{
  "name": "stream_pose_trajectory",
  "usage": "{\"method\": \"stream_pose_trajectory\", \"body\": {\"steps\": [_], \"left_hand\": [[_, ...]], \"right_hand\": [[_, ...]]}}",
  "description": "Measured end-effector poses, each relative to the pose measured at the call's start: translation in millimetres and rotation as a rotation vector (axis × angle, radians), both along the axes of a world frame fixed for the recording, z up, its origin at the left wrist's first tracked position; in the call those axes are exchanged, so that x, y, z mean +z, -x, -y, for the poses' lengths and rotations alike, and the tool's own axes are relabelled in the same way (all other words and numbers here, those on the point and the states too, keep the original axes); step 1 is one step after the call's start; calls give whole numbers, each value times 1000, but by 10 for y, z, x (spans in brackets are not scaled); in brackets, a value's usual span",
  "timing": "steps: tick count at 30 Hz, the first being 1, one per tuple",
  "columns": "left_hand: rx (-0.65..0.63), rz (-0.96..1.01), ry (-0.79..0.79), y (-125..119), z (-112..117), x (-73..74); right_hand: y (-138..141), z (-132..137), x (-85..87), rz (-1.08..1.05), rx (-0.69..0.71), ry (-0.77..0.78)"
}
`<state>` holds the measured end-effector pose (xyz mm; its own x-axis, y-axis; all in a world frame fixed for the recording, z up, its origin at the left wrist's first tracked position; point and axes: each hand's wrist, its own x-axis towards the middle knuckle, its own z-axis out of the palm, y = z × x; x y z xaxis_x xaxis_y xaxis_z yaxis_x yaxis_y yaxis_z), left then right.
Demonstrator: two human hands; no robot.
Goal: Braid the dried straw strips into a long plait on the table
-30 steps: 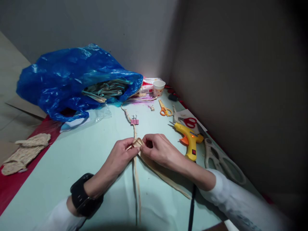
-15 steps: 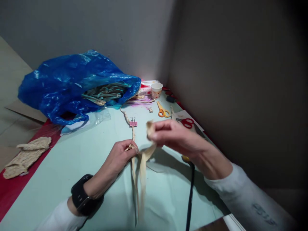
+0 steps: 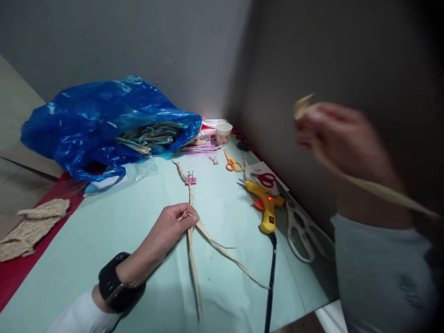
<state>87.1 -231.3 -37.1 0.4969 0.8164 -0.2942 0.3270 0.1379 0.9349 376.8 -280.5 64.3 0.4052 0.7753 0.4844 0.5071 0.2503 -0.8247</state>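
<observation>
A thin straw-coloured braid (image 3: 190,196) runs down the table, with a pink binder clip (image 3: 190,180) on its upper part. My left hand (image 3: 176,221) pinches the braid's lower end. Below the fingers, loose flat strands (image 3: 194,277) hang toward me, and others spread right to the glue gun's cord. Raised at the right, my right hand (image 3: 342,134) is closed on a separate pale fibre strip (image 3: 378,189), which trails off to the right. Motion blurs that hand somewhat.
A blue plastic bag (image 3: 104,120) with bundled strips lies at the back left. On the right are a yellow glue gun (image 3: 267,203) with its red light lit, white-handled scissors (image 3: 301,236), red scissors (image 3: 265,179), orange scissors (image 3: 231,163) and a paper cup (image 3: 223,134). A woven piece (image 3: 33,226) lies left.
My right hand has swung up and right from beside the left hand, carrying the strip away. The glue gun and white-handled scissors have come into view. My left hand keeps its pinch.
</observation>
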Motion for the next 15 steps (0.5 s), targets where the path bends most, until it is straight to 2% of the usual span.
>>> {"method": "stream_pose_trajectory", "body": {"steps": [1, 2, 3, 4, 5, 6, 8, 9, 11, 13, 15], "left_hand": [[-6, 12, 10, 8, -7, -5], [-15, 22, 23, 17, -14, -10], [-25, 31, 34, 26, -22, -14], [-34, 38, 45, 35, -28, -19], [-42, 41, 54, 42, -33, -24], [-47, 43, 58, 49, -37, -31], [-57, 65, 53, 55, -41, -49], [-57, 83, 49, 54, -42, -61], [-55, 116, 39, 49, -43, -86], [-50, 130, 28, 41, -44, -106], [-48, 133, 19, 32, -45, -116]], "right_hand": [[20, -88, -76, 227, -101, 157], [57, -164, -161, 294, -134, 228], [118, -220, -246, 346, -181, 254], [206, -254, -326, 500, -249, 263], [323, -265, -397, 602, -253, 243], [465, -256, -461, 637, -145, 238], [794, -205, -574, 614, 286, 266], [959, -176, -632, 597, 428, 279], [1235, -137, -756, 625, 568, 275], [1397, -133, -877, 576, 588, 251], [1446, -149, -960, 506, 573, 226]]}}
